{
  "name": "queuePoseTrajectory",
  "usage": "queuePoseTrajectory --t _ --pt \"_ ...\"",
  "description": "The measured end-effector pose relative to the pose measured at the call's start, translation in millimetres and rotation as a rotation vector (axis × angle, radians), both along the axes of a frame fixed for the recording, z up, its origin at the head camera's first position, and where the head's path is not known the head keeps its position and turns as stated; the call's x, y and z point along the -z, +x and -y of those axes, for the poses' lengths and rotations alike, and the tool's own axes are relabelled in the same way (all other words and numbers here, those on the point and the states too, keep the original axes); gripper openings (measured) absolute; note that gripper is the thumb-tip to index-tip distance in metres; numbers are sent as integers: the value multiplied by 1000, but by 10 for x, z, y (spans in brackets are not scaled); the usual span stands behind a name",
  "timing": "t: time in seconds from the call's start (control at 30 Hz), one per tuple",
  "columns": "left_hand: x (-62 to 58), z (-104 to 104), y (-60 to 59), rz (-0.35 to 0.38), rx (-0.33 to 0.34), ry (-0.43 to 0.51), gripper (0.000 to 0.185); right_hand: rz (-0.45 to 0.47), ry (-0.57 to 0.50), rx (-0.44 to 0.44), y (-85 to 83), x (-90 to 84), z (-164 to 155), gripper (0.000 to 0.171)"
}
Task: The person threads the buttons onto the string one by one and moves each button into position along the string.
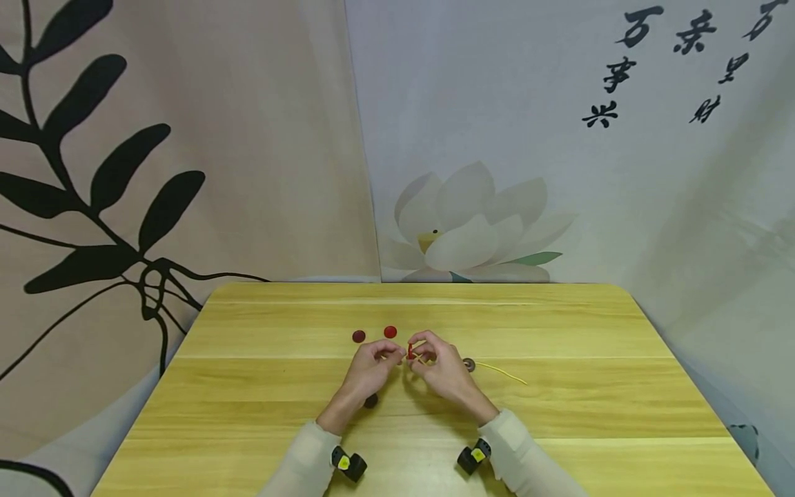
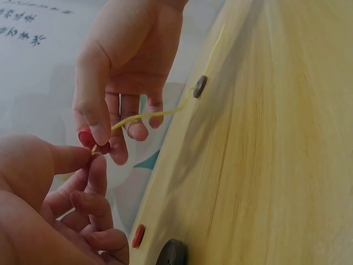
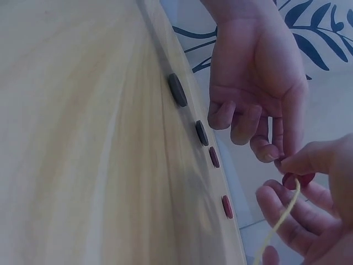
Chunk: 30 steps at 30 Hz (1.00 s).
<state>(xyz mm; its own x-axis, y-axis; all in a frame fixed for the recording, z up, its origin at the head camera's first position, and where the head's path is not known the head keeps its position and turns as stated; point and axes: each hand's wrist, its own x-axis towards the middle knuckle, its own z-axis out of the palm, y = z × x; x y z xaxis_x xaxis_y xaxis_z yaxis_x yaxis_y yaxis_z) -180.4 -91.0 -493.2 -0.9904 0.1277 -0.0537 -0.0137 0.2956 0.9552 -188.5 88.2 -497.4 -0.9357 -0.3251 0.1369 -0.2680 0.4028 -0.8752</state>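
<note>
Just above the table, both hands meet at a red button (image 1: 410,351). My right hand (image 1: 444,369) pinches this button (image 3: 305,179) between thumb and fingers. A yellow cord (image 2: 149,115) runs up to it, and a short bit shows at the button's face. Thumb and index finger of my left hand (image 1: 369,373) pinch at that bit of cord, their tips right against the button. Further along, the cord passes through a grey button (image 2: 200,86) on the table, and its tail lies to the right. Fingers partly hide the red button.
Beyond the left hand lie a dark red button (image 1: 359,336) and a bright red button (image 1: 390,332). A black button (image 1: 371,401) sits beside the left wrist, partly covered by it. The wooden table (image 1: 590,324) ends at a curtain behind.
</note>
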Motion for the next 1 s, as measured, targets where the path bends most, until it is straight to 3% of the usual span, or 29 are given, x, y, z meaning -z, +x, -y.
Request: queuePoseTrajectory --t 1.0 --pt "2 133 -25 22 -56 26 23 7 -35 -35 -22 14 -88 31"
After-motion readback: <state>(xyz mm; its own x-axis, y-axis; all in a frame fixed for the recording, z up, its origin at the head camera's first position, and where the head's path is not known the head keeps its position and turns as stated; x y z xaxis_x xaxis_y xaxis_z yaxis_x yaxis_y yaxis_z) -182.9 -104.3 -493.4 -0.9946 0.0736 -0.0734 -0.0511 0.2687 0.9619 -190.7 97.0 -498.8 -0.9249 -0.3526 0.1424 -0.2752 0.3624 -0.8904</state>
